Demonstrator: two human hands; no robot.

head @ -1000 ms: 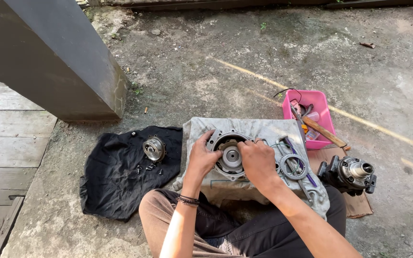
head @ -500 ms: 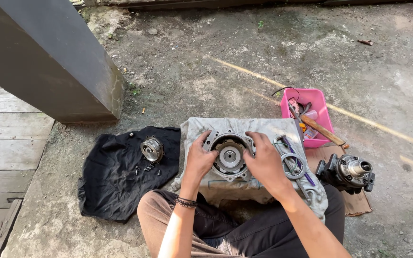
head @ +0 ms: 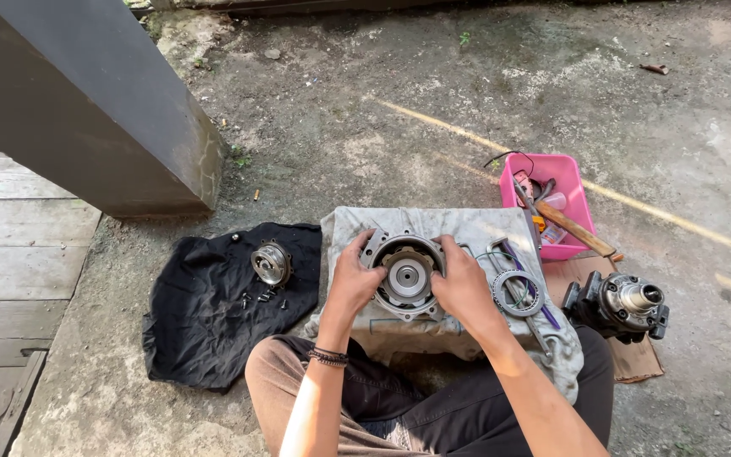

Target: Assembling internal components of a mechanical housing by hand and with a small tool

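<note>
Here we grip the round metal housing (head: pixel 406 275) over the grey cloth (head: pixel 467 228), our left hand (head: pixel 353 283) and right hand (head: pixel 463 283) clasped on its opposite rims.

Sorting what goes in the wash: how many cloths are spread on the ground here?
2. A black cloth lies to the left, carrying a small round metal part. A grey cloth lies under the round housing that both hands grip. None appear hidden.
</note>
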